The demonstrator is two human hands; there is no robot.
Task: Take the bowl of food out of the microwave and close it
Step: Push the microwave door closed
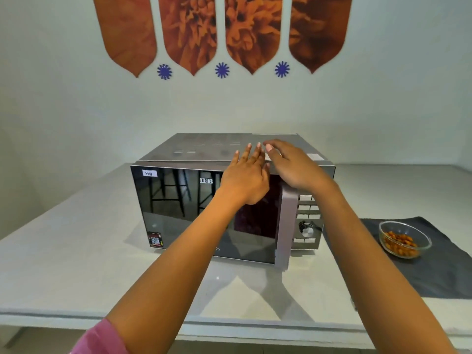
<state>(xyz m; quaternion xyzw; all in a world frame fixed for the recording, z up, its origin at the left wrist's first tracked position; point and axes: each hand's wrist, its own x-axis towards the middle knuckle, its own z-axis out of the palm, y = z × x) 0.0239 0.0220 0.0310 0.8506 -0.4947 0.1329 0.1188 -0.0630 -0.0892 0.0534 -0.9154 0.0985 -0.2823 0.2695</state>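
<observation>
A silver microwave (178,154) stands on the white counter. Its dark glass door (178,208) is almost flush with the front, the handle edge standing slightly proud. My left hand (245,177) lies flat against the upper part of the door, fingers spread. My right hand (293,167) rests over the microwave's top front edge above the control panel (307,218), fingers extended and holding nothing. A clear glass bowl (404,238) of orange-brown food sits on a dark mat to the right of the microwave.
The dark grey mat (434,272) covers the counter's right side. The white counter (76,251) extends left and in front of the microwave; its front edge runs along the bottom. A wall with orange decorations stands behind.
</observation>
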